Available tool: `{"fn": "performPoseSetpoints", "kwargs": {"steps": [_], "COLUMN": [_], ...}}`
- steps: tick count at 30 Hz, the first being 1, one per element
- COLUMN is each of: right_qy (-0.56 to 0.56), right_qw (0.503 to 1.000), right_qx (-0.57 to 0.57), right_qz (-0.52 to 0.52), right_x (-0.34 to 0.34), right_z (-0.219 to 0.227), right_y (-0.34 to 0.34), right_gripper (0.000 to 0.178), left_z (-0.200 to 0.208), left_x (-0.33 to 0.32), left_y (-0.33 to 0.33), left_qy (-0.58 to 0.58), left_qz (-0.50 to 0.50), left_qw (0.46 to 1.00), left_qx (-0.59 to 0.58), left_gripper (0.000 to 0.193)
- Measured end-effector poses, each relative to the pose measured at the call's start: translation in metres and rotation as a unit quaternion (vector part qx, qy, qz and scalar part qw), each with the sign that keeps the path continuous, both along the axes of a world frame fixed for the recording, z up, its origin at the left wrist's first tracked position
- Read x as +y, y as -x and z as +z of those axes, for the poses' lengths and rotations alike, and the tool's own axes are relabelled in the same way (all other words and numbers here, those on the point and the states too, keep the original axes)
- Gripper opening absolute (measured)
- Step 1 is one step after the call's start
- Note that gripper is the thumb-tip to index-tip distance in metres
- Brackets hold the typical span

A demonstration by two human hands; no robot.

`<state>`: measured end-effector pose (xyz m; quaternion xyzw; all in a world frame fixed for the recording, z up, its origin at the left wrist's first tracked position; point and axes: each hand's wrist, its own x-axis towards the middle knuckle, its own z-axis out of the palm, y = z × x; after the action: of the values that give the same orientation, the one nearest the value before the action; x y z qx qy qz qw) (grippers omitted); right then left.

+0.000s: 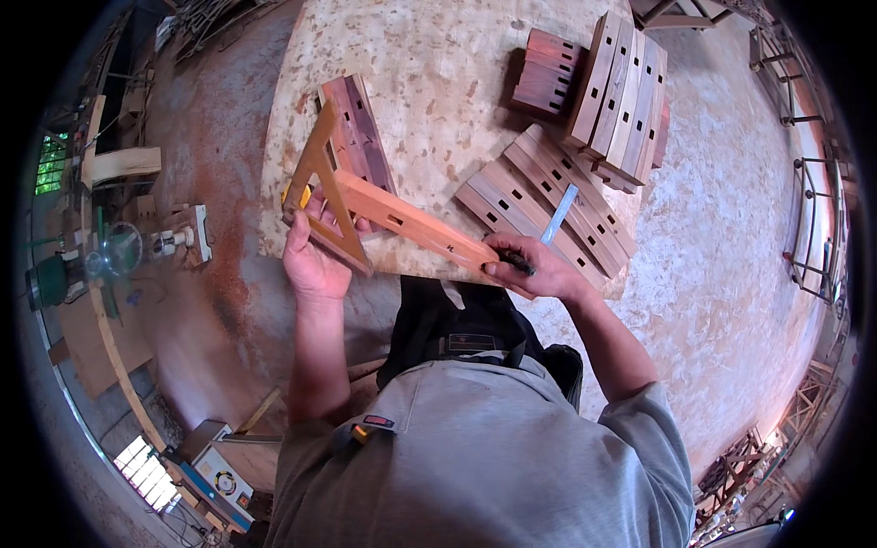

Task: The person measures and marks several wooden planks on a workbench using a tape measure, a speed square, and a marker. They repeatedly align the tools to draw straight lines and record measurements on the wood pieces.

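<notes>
My left hand (315,260), closed, grips a brown triangular set square (319,135) near its lower side. The square lies against the left end of a reddish-orange wooden bar (420,226), which has a rectangular slot and a small dark mark. A small yellow thing (304,196) shows beside my left fingers, its kind unclear. My right hand (545,267) is closed around the bar's right end, with a dark pen (518,262) also between its fingers. The bar slants down to the right over the table's near edge.
The stained pale table (429,82) bears slotted dark bars (361,132) at left. More slotted bars (525,187) lie at right under a metal ruler (559,214), with a stack (618,100) and a small reddish pile (548,73) behind. Machines (219,479) stand on the floor at left.
</notes>
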<state>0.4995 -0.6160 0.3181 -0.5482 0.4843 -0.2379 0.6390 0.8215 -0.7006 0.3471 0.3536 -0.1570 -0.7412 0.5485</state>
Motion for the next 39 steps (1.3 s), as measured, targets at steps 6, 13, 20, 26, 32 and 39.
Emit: {"fn": "performPoseSetpoints", "kwargs": {"steps": [6, 13, 20, 26, 32, 39], "right_qy": [0.206, 0.291, 0.331, 0.363, 0.363, 0.369], "right_qw": [0.957, 0.885, 0.86, 0.832, 0.822, 0.819], "right_qx": [0.199, 0.355, 0.377, 0.402, 0.424, 0.417], "right_qz": [-0.05, -0.081, -0.093, -0.117, -0.11, -0.14], "right_x": [-0.001, -0.004, -0.006, -0.011, -0.017, -0.016], "right_z": [0.001, -0.005, -0.021, -0.031, -0.034, -0.038], "right_y": [-0.009, -0.017, -0.016, -0.019, -0.017, -0.024], "right_gripper": [0.031, 0.025, 0.022, 0.026, 0.037, 0.043], "left_z": [-0.004, -0.012, -0.026, -0.033, -0.036, -0.037], "left_x": [0.003, 0.014, 0.02, 0.03, 0.041, 0.036], "left_y": [-0.008, -0.013, -0.02, -0.026, -0.034, -0.046], "left_qy": [0.015, 0.022, 0.013, 0.007, 0.071, 0.095], "left_qz": [-0.021, -0.024, -0.03, -0.033, -0.065, -0.125], "left_qw": [0.999, 0.999, 0.999, 0.998, 0.982, 0.971], "left_qx": [0.026, 0.037, 0.025, 0.048, 0.164, 0.181], "left_gripper": [0.061, 0.06, 0.059, 0.06, 0.046, 0.037]}}
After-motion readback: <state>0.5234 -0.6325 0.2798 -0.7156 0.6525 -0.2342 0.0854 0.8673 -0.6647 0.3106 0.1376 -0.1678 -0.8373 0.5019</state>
